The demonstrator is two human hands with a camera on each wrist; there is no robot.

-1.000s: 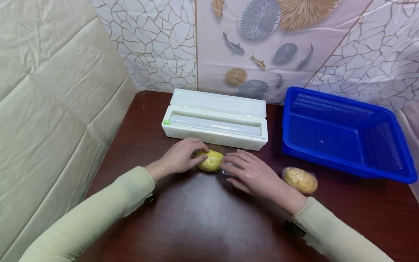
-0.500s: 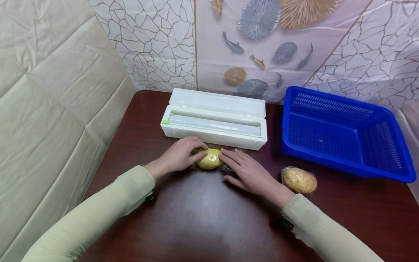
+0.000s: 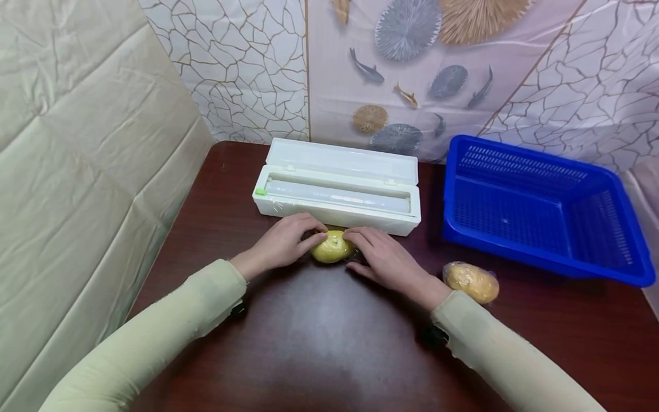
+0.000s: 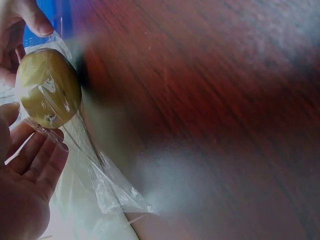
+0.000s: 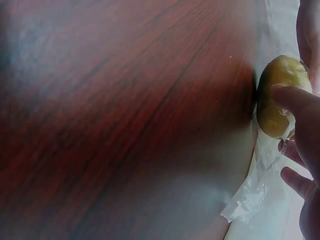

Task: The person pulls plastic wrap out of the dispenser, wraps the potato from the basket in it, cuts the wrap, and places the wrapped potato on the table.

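Note:
A yellow potato (image 3: 332, 247) wrapped in clear cling film lies on the table between my two hands. From the left, my left hand (image 3: 283, 241) holds the end of it, the thumb in front and the fingers behind. My right hand (image 3: 386, 257) grips the other end, its fingers bent over the top. Loose cling film (image 4: 117, 192) trails from the potato in the left wrist view. In the right wrist view, a digit of the right hand (image 5: 305, 125) lies over the potato (image 5: 275, 120), and more film (image 5: 245, 200) hangs beside it.
Behind my hands stands a white cling film dispenser (image 3: 329, 214) with its lid (image 3: 342, 155) up and a roll (image 3: 337, 195) inside. A second wrapped potato (image 3: 471, 281) rests beyond my right wrist. At the right back is a blue basket (image 3: 546, 257).
My right hand has moved left and drawn its fingers in over the potato's right end. The potato has turned slightly and shifted a little away. My left hand stays almost in place.

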